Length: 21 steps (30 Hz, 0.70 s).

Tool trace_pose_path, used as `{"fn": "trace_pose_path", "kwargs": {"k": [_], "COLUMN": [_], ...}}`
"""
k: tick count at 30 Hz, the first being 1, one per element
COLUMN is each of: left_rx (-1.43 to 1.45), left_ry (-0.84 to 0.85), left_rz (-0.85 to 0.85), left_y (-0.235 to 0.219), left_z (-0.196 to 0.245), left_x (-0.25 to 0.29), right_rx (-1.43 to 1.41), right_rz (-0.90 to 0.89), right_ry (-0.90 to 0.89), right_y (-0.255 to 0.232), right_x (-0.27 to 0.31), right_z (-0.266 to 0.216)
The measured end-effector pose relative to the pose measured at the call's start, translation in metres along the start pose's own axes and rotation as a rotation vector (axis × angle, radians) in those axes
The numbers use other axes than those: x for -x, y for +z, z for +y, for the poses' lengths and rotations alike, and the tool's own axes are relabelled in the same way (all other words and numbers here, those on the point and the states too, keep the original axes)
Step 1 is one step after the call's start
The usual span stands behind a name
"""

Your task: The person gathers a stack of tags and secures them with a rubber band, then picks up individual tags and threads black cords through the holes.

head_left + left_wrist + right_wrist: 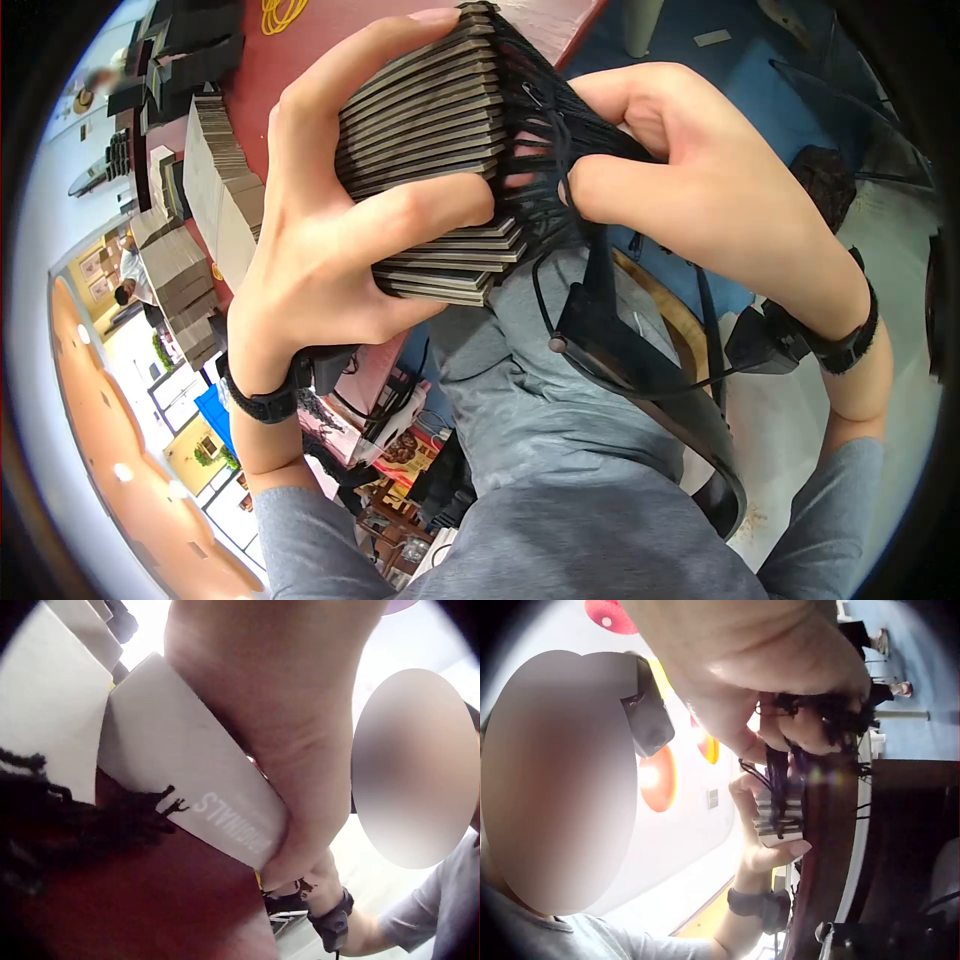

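A thick stack of grey-and-black hang tags (425,125) is held up over the lap. My left hand (305,235) grips it from the side, fingers and thumb spread around its edges. White lettering reading ORIGINALS shows on the light outer tag (187,761) in the left wrist view. Black strings (535,105) trail from the stack's right end, bunched together. Thumb and fingers of my right hand (700,170) pinch these strings close beside the tags; in the right wrist view the bunched cords (780,776) hang between the two hands. The right fingertips are partly hidden among the strings.
More stacked tags (215,175) stand on the red table (335,35) at the left, with grey bundles (175,265) nearby. A yellow loop of cord (283,14) lies at the table's far part. A black strap-like piece (650,385) with a cable crosses the lap.
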<state>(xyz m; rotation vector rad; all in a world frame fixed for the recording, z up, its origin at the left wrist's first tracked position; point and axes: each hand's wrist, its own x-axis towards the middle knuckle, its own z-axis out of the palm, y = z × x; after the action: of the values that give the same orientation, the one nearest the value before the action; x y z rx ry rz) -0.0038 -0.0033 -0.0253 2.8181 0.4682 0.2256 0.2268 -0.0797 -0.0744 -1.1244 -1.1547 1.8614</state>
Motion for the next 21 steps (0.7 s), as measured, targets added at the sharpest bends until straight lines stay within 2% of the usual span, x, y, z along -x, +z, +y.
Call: {"fn": "trace_pose_path", "kwargs": {"k": [2, 4, 6, 8, 9, 10, 11, 12, 13, 15, 17, 19, 21], "left_rx": [-0.075, -0.054, -0.033, 0.007, 0.008, 0.042, 0.076, 0.076, 0.072, 0.066, 0.037, 0.07, 0.103], "left_ry": [0.33, 0.275, 0.218, 0.047, 0.047, 0.166, 0.286, 0.286, 0.277, 0.269, 0.097, 0.084, 0.07], "left_rz": [0.018, 0.026, 0.034, -0.02, -0.02, -0.056, -0.09, -0.09, -0.083, -0.08, -0.08, -0.062, -0.046], "left_y": [0.0, 0.002, 0.002, -0.004, -0.006, -0.007, -0.008, -0.007, -0.007, -0.007, -0.006, -0.003, -0.002], "left_z": [-0.038, -0.032, -0.014, 0.01, 0.005, -0.004, -0.01, -0.01, -0.009, -0.006, 0.004, 0.002, 0.0], "left_x": [0.009, 0.01, 0.008, 0.001, -0.001, -0.002, -0.003, -0.002, -0.002, -0.001, -0.002, -0.002, -0.002], "right_rx": [-0.045, -0.083, -0.199, -0.274, -0.345, -0.345, -0.229, -0.114, -0.115, -0.356, -0.359, -0.359, -0.43], "right_rz": [0.037, 0.076, -0.024, -0.032, -0.04, -0.039, -0.034, -0.031, -0.032, 0.002, -0.002, -0.006, -0.114], "right_ry": [0.018, 0.036, -0.136, -0.161, -0.186, -0.184, -0.138, -0.093, -0.093, -0.234, -0.235, -0.234, -0.151], "right_y": [0.004, 0.005, 0.003, 0.006, 0.006, 0.005, 0.003, 0.002, 0.004, 0.012, 0.012, 0.009, 0.003], "right_x": [-0.001, -0.004, -0.01, -0.006, -0.004, -0.004, -0.005, -0.005, -0.005, -0.005, -0.002, 0.0, -0.001], "right_z": [-0.001, 0.006, 0.029, 0.03, 0.03, 0.027, 0.021, 0.017, 0.022, 0.036, 0.035, 0.032, 0.029]}}
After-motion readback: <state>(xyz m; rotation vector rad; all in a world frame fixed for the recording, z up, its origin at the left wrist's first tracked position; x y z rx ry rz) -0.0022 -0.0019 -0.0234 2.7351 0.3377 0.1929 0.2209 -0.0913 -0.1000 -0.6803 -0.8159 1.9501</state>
